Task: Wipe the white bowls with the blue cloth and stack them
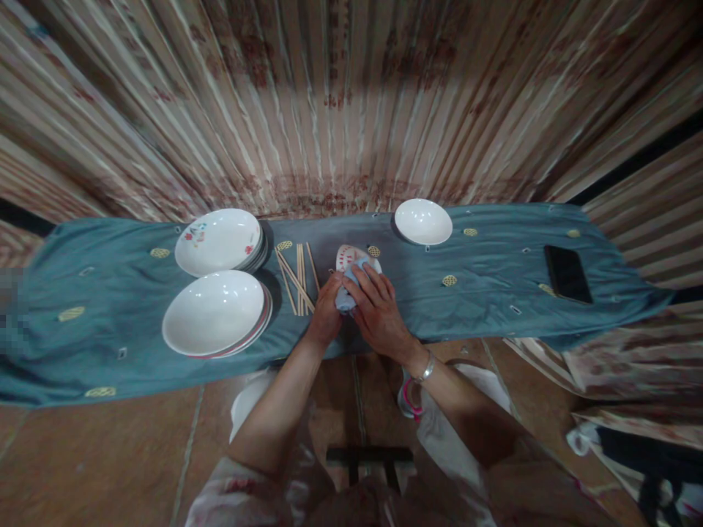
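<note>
Above the near edge of the table, both hands meet at a small white bowl (345, 255) with red marks on its outside. My left hand (328, 313) is closed at the bowl's left side, its fingertips partly hidden. A crumpled light blue cloth (345, 298) lies between the hands. My right hand (380, 313) presses this cloth against the bowl, fingers bent over it. Much of the bowl is covered by the cloth and the right hand. Just left of the hands, several wooden chopsticks (299, 282) lie on the tablecloth, some of them crossed.
Stacked flowered plates (217, 241) stand at the back left, with stacked white bowls or deep plates (214, 311) in front. A single white bowl (423, 221) sits at the back, right of centre. Toward the right end lies a dark phone (567, 274). A blue-green tablecloth (483, 307) covers the table.
</note>
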`<state>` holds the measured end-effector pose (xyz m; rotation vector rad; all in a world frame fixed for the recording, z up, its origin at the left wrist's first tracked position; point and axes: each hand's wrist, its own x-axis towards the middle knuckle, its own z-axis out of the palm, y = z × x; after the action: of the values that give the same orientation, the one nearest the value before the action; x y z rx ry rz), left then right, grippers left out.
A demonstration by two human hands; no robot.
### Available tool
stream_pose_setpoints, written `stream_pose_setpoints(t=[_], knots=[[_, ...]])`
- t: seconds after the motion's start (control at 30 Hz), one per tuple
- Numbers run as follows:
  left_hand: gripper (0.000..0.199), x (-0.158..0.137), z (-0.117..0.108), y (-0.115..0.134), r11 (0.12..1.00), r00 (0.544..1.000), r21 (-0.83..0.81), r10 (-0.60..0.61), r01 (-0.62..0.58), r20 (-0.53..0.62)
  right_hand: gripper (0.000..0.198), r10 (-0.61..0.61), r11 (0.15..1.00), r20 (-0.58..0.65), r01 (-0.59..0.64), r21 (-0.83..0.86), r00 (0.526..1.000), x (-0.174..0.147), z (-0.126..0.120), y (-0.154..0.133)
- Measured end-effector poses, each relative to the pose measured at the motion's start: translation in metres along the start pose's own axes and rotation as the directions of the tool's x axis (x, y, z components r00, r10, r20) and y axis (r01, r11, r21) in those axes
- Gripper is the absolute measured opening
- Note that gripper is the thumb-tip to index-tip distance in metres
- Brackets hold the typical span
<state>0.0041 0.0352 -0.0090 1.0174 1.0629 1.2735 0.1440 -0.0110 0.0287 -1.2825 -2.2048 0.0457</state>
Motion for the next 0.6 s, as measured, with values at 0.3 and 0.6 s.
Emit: stream_pose_setpoints(t=[0.3,0.6], knots=[[0.032,-0.013,0.017,0.028,0.977,0.996,0.213,-0.005,-0.014,0.085,0.052,-0.014,0.999,-0.086,0.018,0.048,0.996,0.006,-0.006,0.014],[0.013,-0.022,0.029,0.043,0.975,0.984,-0.16,-0.139,0.156,0.111,0.053,0.055,0.986,-0.031,-0.049,0.16,0.998,0.019,-0.021,0.022]])
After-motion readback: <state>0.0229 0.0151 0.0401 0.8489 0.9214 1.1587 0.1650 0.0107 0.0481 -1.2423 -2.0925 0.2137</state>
